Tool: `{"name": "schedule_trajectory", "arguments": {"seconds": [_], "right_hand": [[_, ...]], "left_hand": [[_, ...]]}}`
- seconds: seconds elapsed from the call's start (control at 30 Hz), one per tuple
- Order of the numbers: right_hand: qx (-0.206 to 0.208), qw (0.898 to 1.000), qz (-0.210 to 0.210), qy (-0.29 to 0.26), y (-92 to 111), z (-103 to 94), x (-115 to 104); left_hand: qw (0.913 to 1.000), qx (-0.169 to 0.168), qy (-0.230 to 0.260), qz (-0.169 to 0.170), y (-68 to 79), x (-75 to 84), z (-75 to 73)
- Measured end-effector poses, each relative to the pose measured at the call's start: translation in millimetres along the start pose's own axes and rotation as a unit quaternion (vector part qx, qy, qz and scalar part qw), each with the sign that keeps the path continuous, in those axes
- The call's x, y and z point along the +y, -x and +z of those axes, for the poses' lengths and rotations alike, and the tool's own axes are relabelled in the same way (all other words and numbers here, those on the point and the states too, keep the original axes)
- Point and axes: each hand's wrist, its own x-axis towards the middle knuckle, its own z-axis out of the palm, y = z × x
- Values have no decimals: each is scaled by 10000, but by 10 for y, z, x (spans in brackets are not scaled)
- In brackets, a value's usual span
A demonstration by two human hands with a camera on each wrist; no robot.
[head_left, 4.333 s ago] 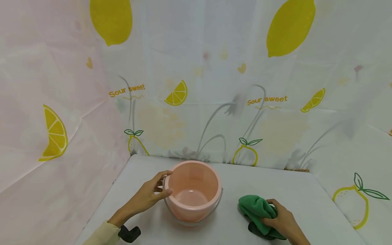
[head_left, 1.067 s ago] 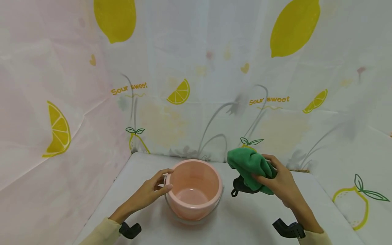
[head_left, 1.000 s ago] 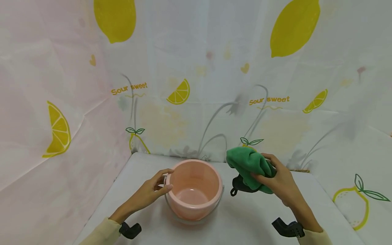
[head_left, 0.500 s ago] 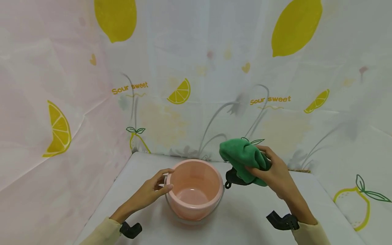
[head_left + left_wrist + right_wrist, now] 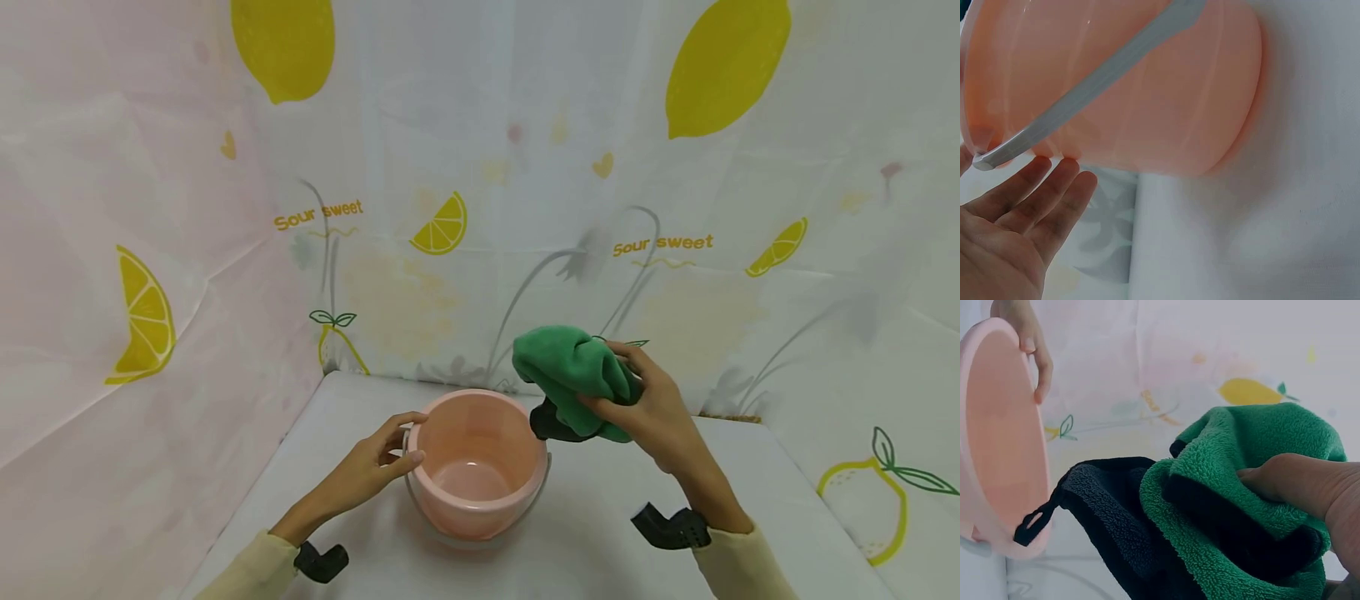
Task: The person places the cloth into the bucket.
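Observation:
A pink bucket (image 5: 480,523) stands upright on the white table. My left hand (image 5: 371,460) holds its left rim, thumb and index finger at the lip and the other fingers against the outer wall (image 5: 1147,131). In the air right of the bucket, my right hand (image 5: 656,408) grips a bunched towel (image 5: 573,367), green on one side and dark on the other. The towel's dark corner overlaps the bucket's right rim in the head view. A hanging loop (image 5: 1035,525) on that corner shows in the right wrist view. Folds hide some right fingertips.
The bucket's grey handle (image 5: 1085,94) hangs down along its side. The white tabletop (image 5: 600,533) runs back to a lemon-printed cloth wall (image 5: 525,208), with further cloth on both sides. A black camera mount sits on each wrist.
My right hand has lifted the towel off the table and carried it up and left toward the bucket, still moving left over the last second. The left hand stays at the rim.

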Motion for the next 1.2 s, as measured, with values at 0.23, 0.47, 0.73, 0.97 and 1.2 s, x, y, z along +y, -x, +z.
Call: {"name": "schedule_trajectory", "arguments": {"seconds": [0.23, 0.47, 0.73, 0.97, 1.2], "right_hand": [[-151, 9997, -145, -107, -61, 119, -30], [-281, 9991, -297, -115, -68, 275, -45], [-481, 9980, -309, -258, -73, 484, -8], [-620, 9974, -217, -295, -62, 664, 70], [-821, 9956, -203, -400, -49, 838, 153]], "left_hand": [[9999, -1, 37, -139, 5, 13, 5], [9997, 38, -7, -225, 8, 24, 12], [9996, -6, 29, -279, 10, 31, 7], [9996, 4, 1, -269, 15, -8, 12], [9998, 37, 6, -216, 8, 6, 15]]}}
